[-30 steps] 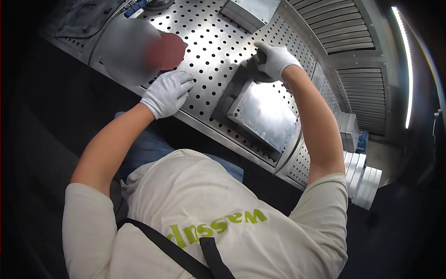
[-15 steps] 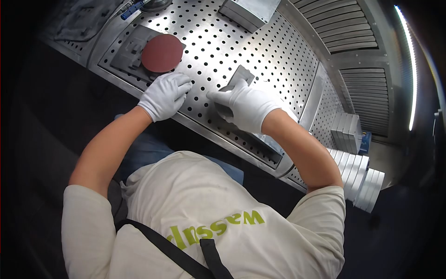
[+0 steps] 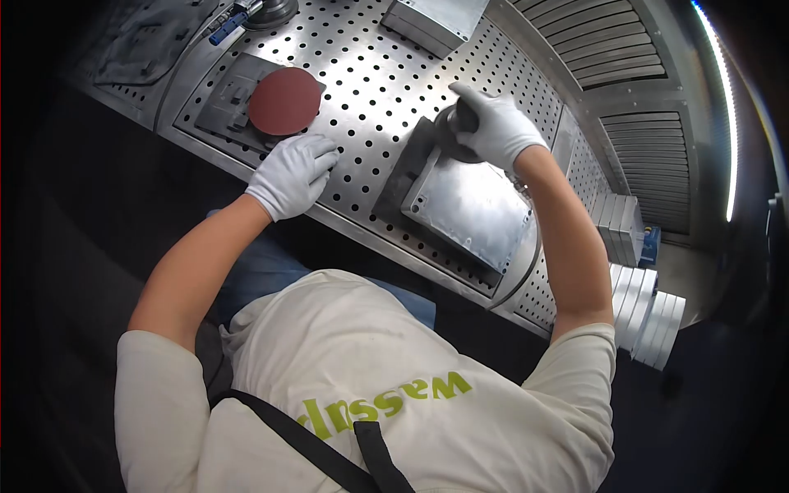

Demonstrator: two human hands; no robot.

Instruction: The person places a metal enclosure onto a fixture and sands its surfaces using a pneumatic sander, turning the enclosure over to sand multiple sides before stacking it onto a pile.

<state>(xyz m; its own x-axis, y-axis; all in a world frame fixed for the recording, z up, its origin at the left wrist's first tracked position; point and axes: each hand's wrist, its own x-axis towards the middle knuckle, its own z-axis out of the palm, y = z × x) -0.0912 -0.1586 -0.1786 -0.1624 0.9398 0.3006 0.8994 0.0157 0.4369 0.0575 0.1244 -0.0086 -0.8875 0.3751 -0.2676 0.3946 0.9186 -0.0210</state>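
My right hand point(image 3: 497, 127), in a white glove, is wrapped round a dark round orbital sander point(image 3: 454, 135). The sander sits at the far left corner of a shiny metal box point(image 3: 468, 201); whether its pad touches the box is hidden. Under the box lies a dark mat point(image 3: 400, 177). My left hand point(image 3: 293, 172), also gloved, rests at the table's front edge with nothing visible in it, its fingers extended close together. Just beyond it, a red sanding disc point(image 3: 284, 101) lies tilted over a dark grey plate point(image 3: 234, 86).
The perforated metal table point(image 3: 362, 123) carries another metal box point(image 3: 436, 25) at the back. A second round tool point(image 3: 271, 15) with a blue hose fitting point(image 3: 228, 29) stands at the far left. Stacked metal pieces point(image 3: 633, 300) are at the right, below slatted vents point(image 3: 649, 160).
My right hand has moved away and to the right with the sander, uncovering the metal box that my hand and forearm mostly hid. My left hand has stayed nearly still.
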